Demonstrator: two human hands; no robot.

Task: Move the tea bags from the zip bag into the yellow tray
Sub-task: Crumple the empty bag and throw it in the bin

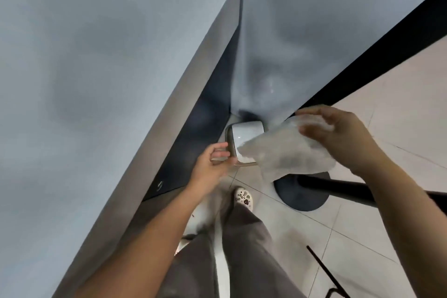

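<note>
My right hand (338,138) pinches the top of a crumpled, translucent zip bag (285,152) and holds it tilted, with its lower end over a small white-lidded bin (246,130) on the floor. I cannot make out any tea bags through the blurred plastic. My left hand (212,159) is at the bin's near-left edge, with fingers and thumb curled around its rim. No yellow tray is in view.
A tall grey counter (96,80) fills the left side, and the bin sits in the corner at its foot. A black round stand base (302,196) with a black pole (338,189) is on the tiled floor at right. My foot in a white clog (244,197) is below the bin.
</note>
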